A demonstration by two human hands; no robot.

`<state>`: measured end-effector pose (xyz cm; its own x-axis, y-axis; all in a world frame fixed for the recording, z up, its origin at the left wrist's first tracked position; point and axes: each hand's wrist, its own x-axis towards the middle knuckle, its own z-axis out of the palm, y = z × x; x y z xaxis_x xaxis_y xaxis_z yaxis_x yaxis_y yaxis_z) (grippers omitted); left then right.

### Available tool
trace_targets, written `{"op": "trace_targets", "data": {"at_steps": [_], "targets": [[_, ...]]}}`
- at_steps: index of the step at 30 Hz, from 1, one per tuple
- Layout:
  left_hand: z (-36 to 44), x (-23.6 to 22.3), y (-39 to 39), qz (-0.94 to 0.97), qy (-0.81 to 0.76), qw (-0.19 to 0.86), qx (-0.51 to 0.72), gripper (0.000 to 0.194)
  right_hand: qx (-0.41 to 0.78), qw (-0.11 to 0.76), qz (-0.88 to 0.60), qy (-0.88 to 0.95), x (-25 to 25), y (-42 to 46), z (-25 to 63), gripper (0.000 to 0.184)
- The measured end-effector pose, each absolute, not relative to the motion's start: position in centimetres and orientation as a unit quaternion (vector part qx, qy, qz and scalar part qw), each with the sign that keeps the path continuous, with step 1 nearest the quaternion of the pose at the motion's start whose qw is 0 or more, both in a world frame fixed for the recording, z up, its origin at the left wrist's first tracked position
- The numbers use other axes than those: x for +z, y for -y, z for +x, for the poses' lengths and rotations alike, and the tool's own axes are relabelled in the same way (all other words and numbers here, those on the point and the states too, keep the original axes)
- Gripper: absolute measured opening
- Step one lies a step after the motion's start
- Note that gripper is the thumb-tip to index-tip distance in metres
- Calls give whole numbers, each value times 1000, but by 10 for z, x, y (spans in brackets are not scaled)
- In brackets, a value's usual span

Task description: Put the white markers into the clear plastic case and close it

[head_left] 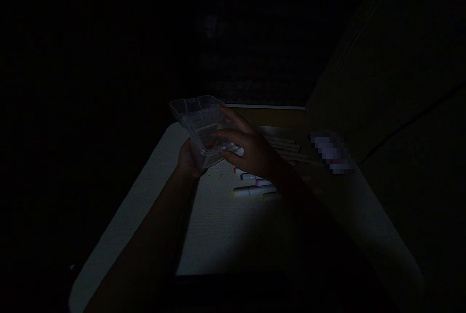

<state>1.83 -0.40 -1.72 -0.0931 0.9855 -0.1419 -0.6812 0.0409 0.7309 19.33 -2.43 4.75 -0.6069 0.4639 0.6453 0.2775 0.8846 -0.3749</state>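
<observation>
A clear plastic box [204, 133] with its hinged lid [196, 104] raised is held tilted above the table. My left hand [187, 160] grips it from below and on the left side. On its right side my right hand [251, 148] has its fingers spread over the opening and rim, the thumb near the front corner. A small whitish piece [237, 150] shows between thumb and forefinger; whether it is held is too dark to tell. Beneath and beyond my right hand lie several white markers [255, 190] with coloured ends, partly hidden by the hand and forearm.
The pale table [218, 235] has rounded corners and is dimly lit. A pixelated flat object [332, 153] lies near its right edge. A dark cable [407, 126] runs along the right side. The surroundings are almost black.
</observation>
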Motion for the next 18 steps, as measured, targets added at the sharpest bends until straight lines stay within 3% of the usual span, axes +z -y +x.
{"op": "trace_targets", "data": {"at_steps": [4, 8, 10, 14, 18], "targets": [[17, -19, 1, 219, -325, 639, 662, 38, 112, 405, -229, 878, 59, 23, 211, 44], [14, -20, -1, 208, -321, 657, 650, 42, 73, 407, -346, 842, 68, 11, 242, 40], [13, -20, 0, 205, -324, 659, 647, 42, 56, 336, -445, 828, 66, 3, 256, 42], [16, -18, 2, 204, -330, 655, 649, 44, 62, 85, -580, 808, 49, -8, 271, 43], [17, -15, 4, 207, -343, 650, 645, 48, 75, 14, -598, 798, 32, -12, 274, 36]]}}
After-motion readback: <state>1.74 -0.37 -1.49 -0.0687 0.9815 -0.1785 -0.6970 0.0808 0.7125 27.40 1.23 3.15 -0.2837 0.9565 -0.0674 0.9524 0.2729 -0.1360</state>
